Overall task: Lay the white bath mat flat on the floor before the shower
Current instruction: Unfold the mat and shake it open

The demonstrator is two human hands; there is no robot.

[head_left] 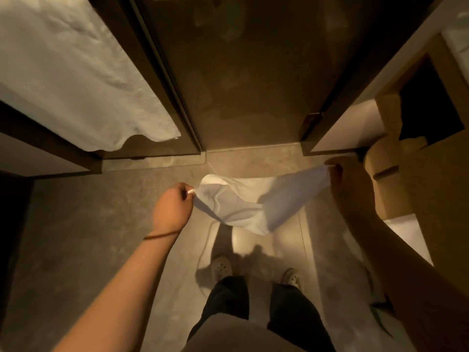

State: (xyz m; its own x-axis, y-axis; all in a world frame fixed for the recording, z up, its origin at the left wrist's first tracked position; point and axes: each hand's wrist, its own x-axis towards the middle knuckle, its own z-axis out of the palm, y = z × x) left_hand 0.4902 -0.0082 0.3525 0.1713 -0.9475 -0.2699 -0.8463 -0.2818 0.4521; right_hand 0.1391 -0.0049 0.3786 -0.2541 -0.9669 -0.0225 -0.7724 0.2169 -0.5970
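Observation:
The white bath mat hangs in the air between my hands, sagging and twisted in the middle, above the grey tiled floor. My left hand pinches its left corner. My right hand grips the opposite corner, held a little higher and farther right. The dark glass shower door stands straight ahead, shut, with its threshold just beyond the mat.
A large white towel hangs on the left wall. A wooden vanity with an open shelf juts in on the right, close to my right arm. My feet in light clogs stand on the floor below the mat.

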